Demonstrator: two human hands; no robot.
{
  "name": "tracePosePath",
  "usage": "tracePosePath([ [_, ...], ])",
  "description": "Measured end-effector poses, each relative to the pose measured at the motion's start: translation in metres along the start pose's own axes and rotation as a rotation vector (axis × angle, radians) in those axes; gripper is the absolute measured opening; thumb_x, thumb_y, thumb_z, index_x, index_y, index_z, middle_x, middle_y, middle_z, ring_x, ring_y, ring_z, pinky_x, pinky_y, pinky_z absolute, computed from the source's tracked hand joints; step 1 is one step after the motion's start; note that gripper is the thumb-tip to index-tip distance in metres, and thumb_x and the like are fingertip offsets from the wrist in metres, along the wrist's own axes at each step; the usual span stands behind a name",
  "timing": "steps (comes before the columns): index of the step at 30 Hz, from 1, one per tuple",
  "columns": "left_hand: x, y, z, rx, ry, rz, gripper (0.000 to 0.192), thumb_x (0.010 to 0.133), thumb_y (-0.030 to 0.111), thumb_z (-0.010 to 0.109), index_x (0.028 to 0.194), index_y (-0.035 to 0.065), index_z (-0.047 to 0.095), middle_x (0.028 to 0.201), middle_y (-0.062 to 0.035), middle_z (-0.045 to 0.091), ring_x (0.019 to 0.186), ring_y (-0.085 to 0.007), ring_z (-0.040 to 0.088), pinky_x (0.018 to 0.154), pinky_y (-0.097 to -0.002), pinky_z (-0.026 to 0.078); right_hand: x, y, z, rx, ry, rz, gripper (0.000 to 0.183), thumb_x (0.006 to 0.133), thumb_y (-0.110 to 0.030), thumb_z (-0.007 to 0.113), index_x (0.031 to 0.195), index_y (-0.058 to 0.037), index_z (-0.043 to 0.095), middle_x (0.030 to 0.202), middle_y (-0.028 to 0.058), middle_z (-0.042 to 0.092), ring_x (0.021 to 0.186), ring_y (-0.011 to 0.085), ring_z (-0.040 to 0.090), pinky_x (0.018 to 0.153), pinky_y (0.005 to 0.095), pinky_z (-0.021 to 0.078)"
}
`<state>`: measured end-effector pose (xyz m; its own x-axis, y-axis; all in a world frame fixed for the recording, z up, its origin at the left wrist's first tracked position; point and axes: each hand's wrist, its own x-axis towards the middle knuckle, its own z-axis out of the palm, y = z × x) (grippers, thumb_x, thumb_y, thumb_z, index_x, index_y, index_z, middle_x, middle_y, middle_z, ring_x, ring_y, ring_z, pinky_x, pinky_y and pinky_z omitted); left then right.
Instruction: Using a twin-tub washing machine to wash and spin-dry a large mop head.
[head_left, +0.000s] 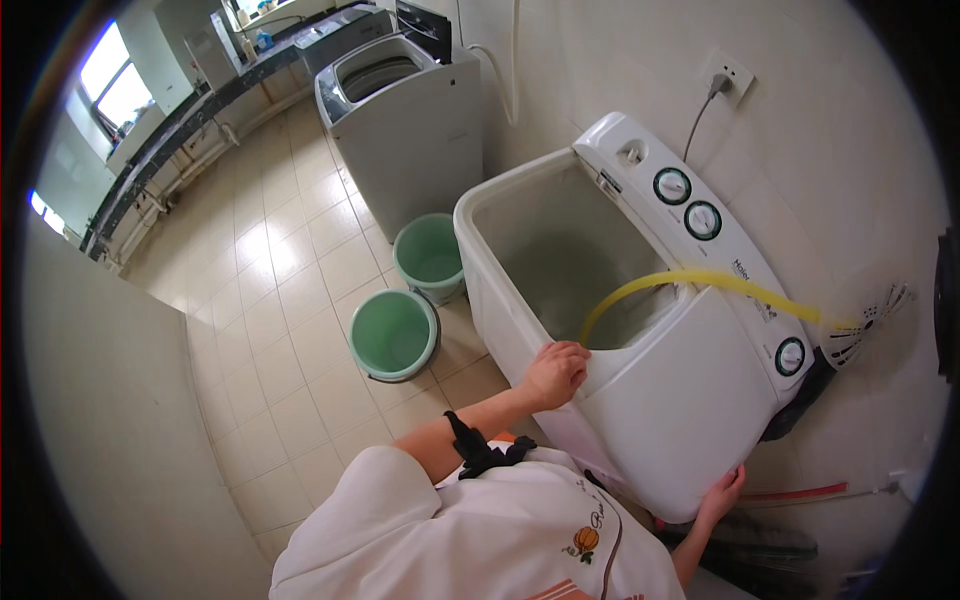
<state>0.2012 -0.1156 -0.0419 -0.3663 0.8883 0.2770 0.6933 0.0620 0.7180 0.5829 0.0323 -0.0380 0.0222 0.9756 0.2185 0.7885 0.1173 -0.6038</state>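
Observation:
Before me stands a white Haier twin-tub washing machine (675, 390), turned at an angle to the wall. Its wash tub (570, 247) is uncovered and appears to hold cloudy water. My left hand (556, 373) has its fingers curled over the tub's front rim, close to the end of a yellow hose (679, 277). That hose arches over the control panel (701, 240) and dips into the tub. Lower right, my right hand (721, 495) grips the rounded side edge of the machine, below the lidded half; some fingers are hidden.
Two green buckets (394, 334) (431, 255) stand left of the machine. Behind them is a grey top-loading washer (409, 135). A slotted white plastic piece (866, 326) is by the hose. A plug (720, 84) sits in the wall socket. A red hose (799, 493) lies lower right.

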Motion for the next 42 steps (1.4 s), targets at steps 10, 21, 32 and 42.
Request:
tracePosePath([
  [10,0.007,-0.002,-0.008,-0.031,-0.067,-0.046,0.010,0.077,0.013,0.054,0.073,0.0047,0.056,0.101,-0.0037,0.058,0.099,-0.0232,0.048,0.083,-0.0373,0.037,-0.009,-0.008,0.010,-0.138,-0.117,-0.001,0.057,0.088,-0.032,0.040,0.128,0.0058,0.024,0.132,0.0254,0.026,0.123,0.0362,0.026,0.101,0.0385,0.0209],
  [21,0.018,-0.007,-0.005,-0.129,-0.024,0.040,0.004,0.069,0.004,0.056,0.072,0.0029,0.058,0.090,-0.0108,0.060,0.086,-0.0301,0.055,0.077,-0.0381,0.044,-0.018,-0.009,0.010,-0.204,-0.050,0.055,0.059,0.085,-0.034,0.047,0.128,0.0018,0.028,0.131,0.0229,0.029,0.122,0.0357,0.027,0.102,0.0401,0.0219],
  [32,0.022,0.022,-0.022,0.031,-0.289,-0.020,0.055,0.055,0.037,0.076,0.099,0.0109,0.054,0.112,-0.0055,0.051,0.106,-0.0238,0.045,0.090,-0.0412,0.028,-0.026,-0.043,0.002,-0.147,0.090,-0.015,0.060,0.081,-0.030,0.053,0.123,0.0064,0.031,0.126,0.0258,0.034,0.116,0.0377,0.035,0.097,0.0405,0.0296],
  [42,0.012,0.013,-0.015,0.191,-0.322,0.066,0.068,0.054,0.044,0.075,0.111,0.0158,0.052,0.124,-0.0112,0.043,0.114,-0.0253,0.040,0.095,-0.0445,0.020,-0.028,-0.039,0.004,-0.163,0.108,-0.046,0.060,0.080,-0.030,0.053,0.123,0.0061,0.032,0.125,0.0265,0.034,0.115,0.0380,0.036,0.095,0.0409,0.0307],
])
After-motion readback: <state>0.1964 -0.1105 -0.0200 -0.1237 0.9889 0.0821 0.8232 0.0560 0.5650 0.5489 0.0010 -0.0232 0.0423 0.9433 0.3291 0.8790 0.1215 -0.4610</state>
